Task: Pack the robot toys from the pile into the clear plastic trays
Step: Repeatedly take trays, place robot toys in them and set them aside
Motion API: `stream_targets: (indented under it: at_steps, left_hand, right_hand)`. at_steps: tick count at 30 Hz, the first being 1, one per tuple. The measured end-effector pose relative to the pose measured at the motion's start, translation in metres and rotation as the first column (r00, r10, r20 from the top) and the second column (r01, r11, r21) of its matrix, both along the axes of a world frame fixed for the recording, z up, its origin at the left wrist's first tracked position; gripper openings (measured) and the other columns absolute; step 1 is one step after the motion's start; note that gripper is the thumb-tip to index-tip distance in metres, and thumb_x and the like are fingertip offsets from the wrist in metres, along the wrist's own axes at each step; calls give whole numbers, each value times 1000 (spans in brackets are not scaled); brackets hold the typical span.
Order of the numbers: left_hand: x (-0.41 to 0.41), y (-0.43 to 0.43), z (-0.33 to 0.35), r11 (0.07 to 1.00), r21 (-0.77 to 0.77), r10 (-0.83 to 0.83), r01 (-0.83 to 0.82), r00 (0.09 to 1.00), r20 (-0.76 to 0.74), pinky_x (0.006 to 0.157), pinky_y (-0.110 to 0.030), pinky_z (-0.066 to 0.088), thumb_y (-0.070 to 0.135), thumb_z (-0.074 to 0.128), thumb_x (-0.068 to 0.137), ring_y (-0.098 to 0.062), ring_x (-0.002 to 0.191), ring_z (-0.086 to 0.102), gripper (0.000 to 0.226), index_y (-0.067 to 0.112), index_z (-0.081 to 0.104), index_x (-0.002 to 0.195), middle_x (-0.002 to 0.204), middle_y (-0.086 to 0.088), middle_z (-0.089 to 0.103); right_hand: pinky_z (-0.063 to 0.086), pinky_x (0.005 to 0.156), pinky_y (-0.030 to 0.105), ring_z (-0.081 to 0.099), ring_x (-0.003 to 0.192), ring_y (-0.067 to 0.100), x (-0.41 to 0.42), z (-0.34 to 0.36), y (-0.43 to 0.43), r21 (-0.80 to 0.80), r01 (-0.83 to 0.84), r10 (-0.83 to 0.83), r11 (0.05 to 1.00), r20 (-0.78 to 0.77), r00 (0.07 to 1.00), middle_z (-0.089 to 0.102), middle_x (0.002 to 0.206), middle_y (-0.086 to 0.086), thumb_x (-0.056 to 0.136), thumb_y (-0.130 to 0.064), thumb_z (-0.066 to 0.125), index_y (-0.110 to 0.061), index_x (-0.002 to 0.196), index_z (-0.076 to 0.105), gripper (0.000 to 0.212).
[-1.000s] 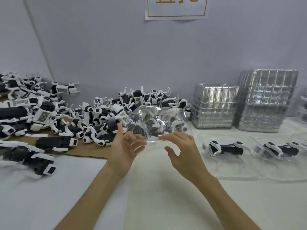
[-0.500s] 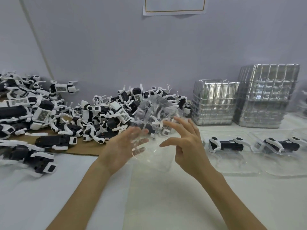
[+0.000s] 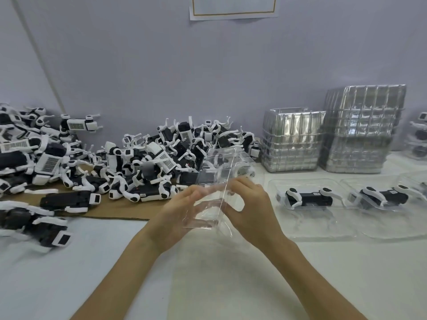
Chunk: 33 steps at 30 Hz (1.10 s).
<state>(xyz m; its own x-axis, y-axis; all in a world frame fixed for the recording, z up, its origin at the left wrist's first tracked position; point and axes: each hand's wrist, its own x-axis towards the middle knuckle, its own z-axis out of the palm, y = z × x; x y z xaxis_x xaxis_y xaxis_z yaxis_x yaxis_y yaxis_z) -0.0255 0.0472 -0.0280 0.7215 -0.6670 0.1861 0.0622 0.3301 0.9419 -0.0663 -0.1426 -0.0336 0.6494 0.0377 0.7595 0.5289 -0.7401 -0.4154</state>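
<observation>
- Tray clear and empty, held tilted above the table, its far end close to the toy pile.
- Left hand and right hand: we see fingers curled on the tray's near edges, gripping it.
- Risk, we judge: thin plastic flexes and slips out, or its far end knocks pile toys toward the filled trays.

Toy packing workshop: heaped robot toys (barcoded), stacked trays.

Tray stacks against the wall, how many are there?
2: a shorter stack right of the toy pile, a taller stack just right of it. More may lie out of frame.
</observation>
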Motion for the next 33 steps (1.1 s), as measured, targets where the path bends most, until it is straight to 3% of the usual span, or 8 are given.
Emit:
stream_targets:
  at_steps: [4, 7, 12, 16, 19, 23, 26, 33]
  left_hand:
    - [-2, -3, -3, 1000, 12, -12, 13, 997, -73, 110, -57, 40, 50, 66, 91, -38, 137, 46, 50, 14, 58, 125, 143, -9, 54]
    - [-1, -4, -2, 1000, 23, 2, -1, 999, -40, 112, -55, 40, 45, 67, 92, -41, 132, 50, 43, 15, 55, 121, 138, -17, 54]
    - [-1, -3, 1, 996, -19, 82, -83, 996, -42, 113, -53, 39, 43, 79, 83, -38, 131, 54, 43, 16, 62, 111, 140, -15, 58]
    - [-7, -4, 5, 991, 34, 131, -130, 991, -30, 93, -30, 55, 44, 74, 85, -29, 125, 61, 35, 25, 72, 114, 133, -8, 65]
    - [-8, -3, 4, 983, 111, 146, -145, 989, 1, 98, -34, 53, 46, 70, 85, -33, 126, 57, 48, 19, 66, 125, 135, -11, 63]
    - [-8, -1, 2, 983, 149, 102, -106, 994, 32, 96, -30, 54, 46, 63, 89, -30, 124, 62, 46, 16, 65, 124, 135, -7, 64]
    - [-2, 1, -2, 982, 150, 108, -112, 993, 37, 108, -48, 43, 47, 57, 95, -35, 128, 57, 51, 9, 60, 128, 142, -12, 57]
    - [7, -1, -7, 990, -115, 79, -82, 997, -26, 106, -50, 48, 17, 57, 97, -44, 129, 55, 19, 16, 70, 111, 134, -15, 62]
  right_hand:
    - [44, 79, 27, 54, 81, 7, -3, 0, 3, -51, 7, -6, 999, 22, 1000, 62, 85, -13, 75, -6, 81, -15, 85, 67, 19]
    - [42, 86, 32, 61, 88, 9, -4, 0, 5, -92, -1, 3, 996, 20, 1000, 68, 90, -12, 78, -15, 78, -18, 92, 69, 17]
    - [28, 101, 15, 51, 100, -18, -4, 1, 0, -70, -108, 101, 992, -92, 991, 64, 105, -27, 83, -23, 79, -25, 115, 64, 35]
    - [36, 97, 23, 59, 93, -6, -2, 2, -1, -72, -94, 86, 993, -105, 991, 68, 97, -21, 86, -22, 78, -32, 102, 63, 25]
    - [40, 91, 16, 62, 91, -6, 0, 2, -4, -51, -120, 110, 991, -175, 978, 69, 93, -21, 85, -19, 77, -42, 95, 58, 31]
    - [47, 80, 14, 66, 88, -1, 2, 0, -8, -10, -156, 148, 988, -262, 954, 70, 87, -19, 86, -17, 74, -29, 103, 69, 21]
    - [47, 80, 14, 66, 89, 0, 3, 0, -9, -8, -168, 161, 986, -240, 957, 70, 91, -18, 89, -16, 72, -27, 104, 68, 19]
    - [32, 115, 38, 55, 126, 6, -2, 6, -1, -75, -69, 65, 995, -49, 997, 64, 132, -10, 81, -5, 78, -24, 129, 66, 53]
